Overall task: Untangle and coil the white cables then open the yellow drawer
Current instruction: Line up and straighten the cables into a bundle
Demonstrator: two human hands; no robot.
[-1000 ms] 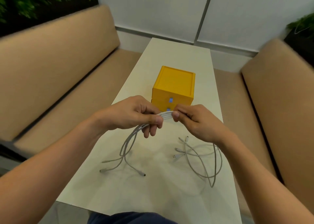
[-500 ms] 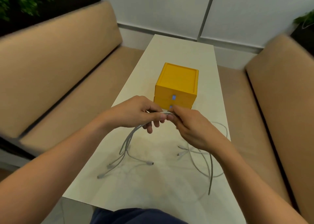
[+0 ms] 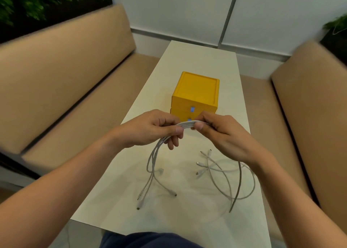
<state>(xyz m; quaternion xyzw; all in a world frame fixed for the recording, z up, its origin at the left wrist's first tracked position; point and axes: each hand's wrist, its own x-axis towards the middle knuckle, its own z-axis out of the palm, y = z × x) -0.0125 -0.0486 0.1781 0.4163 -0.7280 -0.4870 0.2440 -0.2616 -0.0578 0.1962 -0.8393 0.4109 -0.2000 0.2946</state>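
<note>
Head view showed left grip (image 3: 150, 129) and right grip (image 3: 223, 135) each pinching the bundled white cables (image 3: 185, 124) above the counter (image 3: 197, 59) — likely keeping strands parallel for coiling — loose ends trailing below; the yellow drawer unit (image 3: 195, 97) sat closed behind.

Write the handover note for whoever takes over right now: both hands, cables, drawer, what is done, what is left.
Left hand: pinches the white cables, gathered side by side.
Right hand: pinches the same bundle, close beside the left.
Cables: loose ends hang down to the white table on both sides; those on the right cross one another.
Yellow drawer unit: on the table behind the hands, both drawers look closed.
Done: strands gathered into one bundle.
Left: finish untangling, coil the cables, open the yellow drawer.
</note>
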